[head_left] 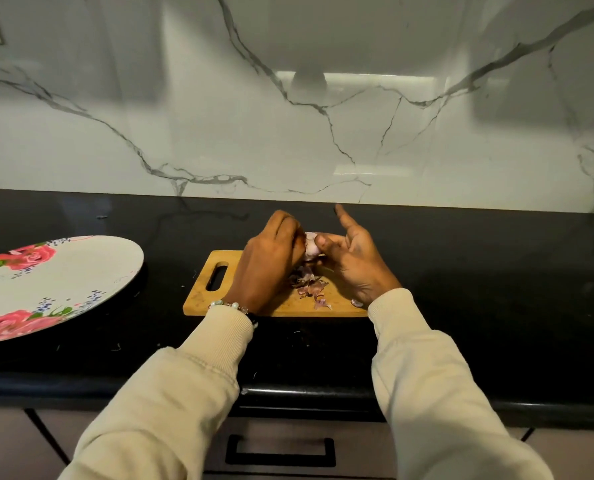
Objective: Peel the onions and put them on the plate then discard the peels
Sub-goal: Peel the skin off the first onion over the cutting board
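Note:
A small pale purple onion [311, 247] is held just above the wooden cutting board [205, 289]. My left hand [271, 258] curls round its left side. My right hand [354, 261] pinches it from the right with the thumb, while the index finger points up and away. Purple peels [309, 287] lie in a loose heap on the board below the onion, with one more scrap [356, 302] by my right wrist. The large floral plate [56, 282] sits at the left on the black counter, with no onion on the part in view.
The black counter [496, 289] runs wall to wall, backed by a white marble splashback [323, 116]. Its front edge lies under my forearms, with a drawer and black handle [281, 452] below.

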